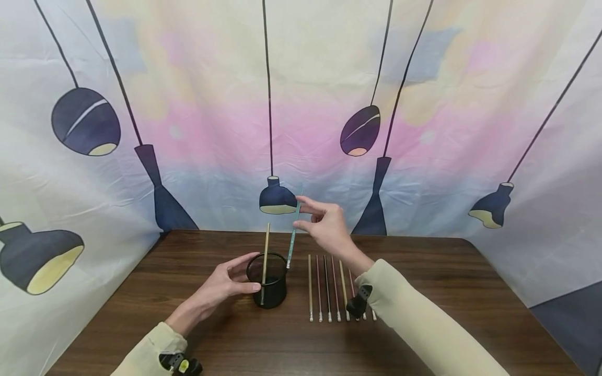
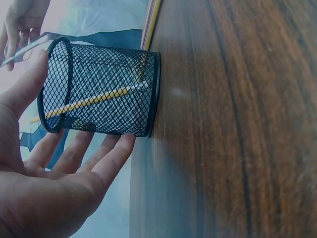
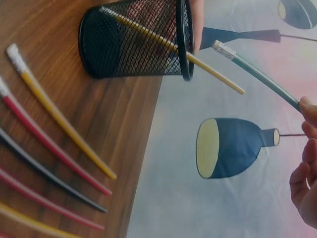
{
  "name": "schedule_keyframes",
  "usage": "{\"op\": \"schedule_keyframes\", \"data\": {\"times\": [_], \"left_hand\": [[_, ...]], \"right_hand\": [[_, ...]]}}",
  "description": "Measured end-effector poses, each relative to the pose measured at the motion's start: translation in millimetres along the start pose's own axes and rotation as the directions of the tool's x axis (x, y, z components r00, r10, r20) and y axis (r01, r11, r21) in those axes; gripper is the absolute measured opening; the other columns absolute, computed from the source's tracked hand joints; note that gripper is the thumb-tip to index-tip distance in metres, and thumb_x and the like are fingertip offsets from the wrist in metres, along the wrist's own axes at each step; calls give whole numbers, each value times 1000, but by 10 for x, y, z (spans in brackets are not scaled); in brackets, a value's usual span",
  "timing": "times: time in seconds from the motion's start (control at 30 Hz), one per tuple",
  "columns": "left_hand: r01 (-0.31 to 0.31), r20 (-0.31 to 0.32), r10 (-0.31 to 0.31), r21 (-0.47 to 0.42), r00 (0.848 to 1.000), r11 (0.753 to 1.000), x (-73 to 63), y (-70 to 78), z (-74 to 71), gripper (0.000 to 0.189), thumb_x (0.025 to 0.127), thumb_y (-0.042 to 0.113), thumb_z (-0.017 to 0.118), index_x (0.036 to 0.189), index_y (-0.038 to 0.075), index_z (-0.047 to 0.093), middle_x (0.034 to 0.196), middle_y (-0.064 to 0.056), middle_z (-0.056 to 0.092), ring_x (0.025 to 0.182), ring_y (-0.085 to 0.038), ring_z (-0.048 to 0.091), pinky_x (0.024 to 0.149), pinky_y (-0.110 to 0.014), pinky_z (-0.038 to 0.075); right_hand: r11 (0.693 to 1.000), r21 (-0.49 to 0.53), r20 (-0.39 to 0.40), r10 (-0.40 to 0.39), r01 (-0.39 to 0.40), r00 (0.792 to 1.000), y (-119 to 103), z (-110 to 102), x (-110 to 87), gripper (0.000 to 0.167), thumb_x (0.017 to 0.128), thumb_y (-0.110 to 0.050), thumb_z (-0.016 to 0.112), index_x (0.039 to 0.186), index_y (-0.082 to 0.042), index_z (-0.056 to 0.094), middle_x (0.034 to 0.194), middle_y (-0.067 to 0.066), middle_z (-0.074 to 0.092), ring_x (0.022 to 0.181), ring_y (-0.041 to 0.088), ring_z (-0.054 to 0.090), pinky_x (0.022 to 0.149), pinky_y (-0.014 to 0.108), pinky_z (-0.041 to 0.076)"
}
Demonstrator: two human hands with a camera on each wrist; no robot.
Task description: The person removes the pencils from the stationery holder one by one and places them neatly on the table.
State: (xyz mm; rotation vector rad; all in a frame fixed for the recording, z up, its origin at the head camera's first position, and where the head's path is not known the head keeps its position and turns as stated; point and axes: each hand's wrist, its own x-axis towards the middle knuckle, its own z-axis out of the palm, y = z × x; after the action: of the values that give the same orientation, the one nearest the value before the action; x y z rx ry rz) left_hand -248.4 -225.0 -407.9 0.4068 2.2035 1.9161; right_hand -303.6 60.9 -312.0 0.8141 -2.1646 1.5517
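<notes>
My left hand (image 1: 218, 284) holds a black mesh pencil cup (image 1: 276, 295) from its left, the thumb near the rim and the fingers along its far side. The cup stands upright on the table. One yellow pencil (image 1: 267, 244) leans inside it, eraser end down, as the left wrist view also shows through the mesh (image 2: 111, 67). To the right and higher, my right hand (image 1: 329, 225) pinches a light-blue pencil (image 3: 265, 79) between thumb and fingers. Its white eraser end (image 1: 288, 265) points down, close beside the cup's right rim.
A row of several pencils (image 1: 327, 292), yellow, red and black, lies on the brown wooden table (image 1: 226, 339), right of the cup and partly under my right forearm. Their eraser ends face me. Behind the table hangs a cloth (image 1: 211, 130) printed with lamps.
</notes>
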Motion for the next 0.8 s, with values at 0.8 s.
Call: {"op": "schedule_keyframes", "data": {"times": [0.8], "left_hand": [[16,5,-16,-19,1000,1000,28,3,2,83,91,9,84,163,9,41,152,-23,52,134,-40,57,96,-39,54]], "right_hand": [[969,-176,7,175,-171,985,434,-828,-463,57,87,-7,88,140,-18,71,116,13,77,55,17,39,55,29,35]]}}
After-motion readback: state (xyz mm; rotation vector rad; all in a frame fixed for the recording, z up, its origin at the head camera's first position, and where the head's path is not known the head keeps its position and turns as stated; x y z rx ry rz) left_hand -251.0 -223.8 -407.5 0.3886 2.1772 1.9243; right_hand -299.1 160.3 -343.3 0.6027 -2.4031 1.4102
